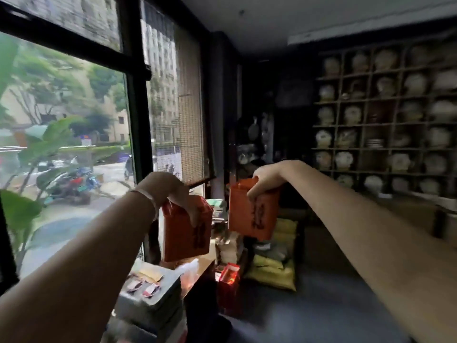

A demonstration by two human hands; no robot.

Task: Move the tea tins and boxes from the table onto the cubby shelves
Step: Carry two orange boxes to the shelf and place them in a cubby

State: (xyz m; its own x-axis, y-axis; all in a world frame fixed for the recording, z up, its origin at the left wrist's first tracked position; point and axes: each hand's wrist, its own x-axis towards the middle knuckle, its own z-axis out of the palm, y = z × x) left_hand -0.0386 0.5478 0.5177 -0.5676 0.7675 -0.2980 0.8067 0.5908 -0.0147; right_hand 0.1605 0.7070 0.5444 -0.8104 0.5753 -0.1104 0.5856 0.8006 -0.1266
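I hold two orange tea tins with black lettering in the air in front of me. My left hand (170, 191) grips the top of the left orange tin (184, 233), which tilts a little. My right hand (267, 179) grips the top of the right orange tin (252, 214), held slightly higher. The dark cubby shelves (385, 125) fill the right wall, most cells holding pale round wrapped tea cakes. The view is blurred.
A large window (74, 134) with a woven blind is on the left. Below stand a stack of grey boxes (150, 300) with small packets, a red box (228, 276), yellow bags (274, 266) and a light wooden counter (420, 219) under the shelves.
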